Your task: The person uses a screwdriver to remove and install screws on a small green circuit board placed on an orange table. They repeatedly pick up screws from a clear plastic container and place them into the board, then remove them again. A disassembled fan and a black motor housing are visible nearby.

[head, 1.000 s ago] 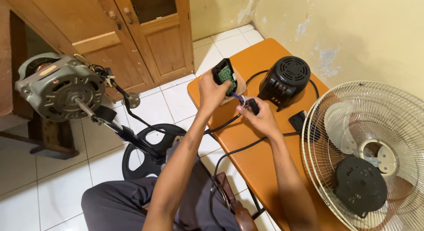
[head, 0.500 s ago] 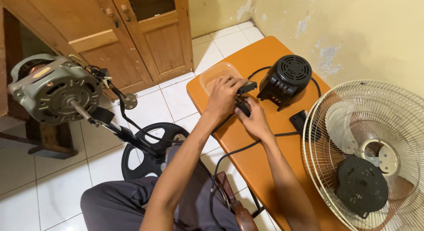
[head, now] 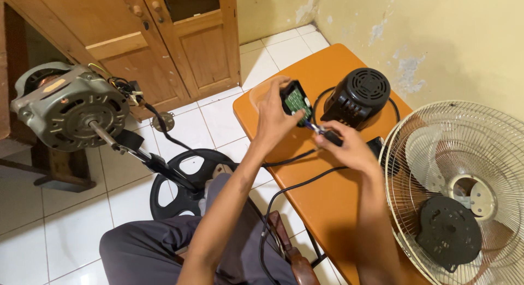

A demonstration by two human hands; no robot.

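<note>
Head view: a green circuit board (head: 295, 101) is pinched by the left hand (head: 274, 118) fingers; its wires (head: 312, 126) are gripped by the right hand (head: 344, 147) above the orange counter (head: 327, 200).

My left hand (head: 275, 118) grips a small black box with a green circuit board (head: 296, 101) showing, tilted up above the orange table (head: 327, 203). My right hand (head: 349, 148) pinches a black plug (head: 330, 136) just beside it, joined to the board by short wires. Beyond my fingers sits a black motor housing (head: 357, 97). To the right of my right hand lies a white fan guard (head: 464, 187). Far left of my left hand stands a grey motor (head: 65, 108).
</note>
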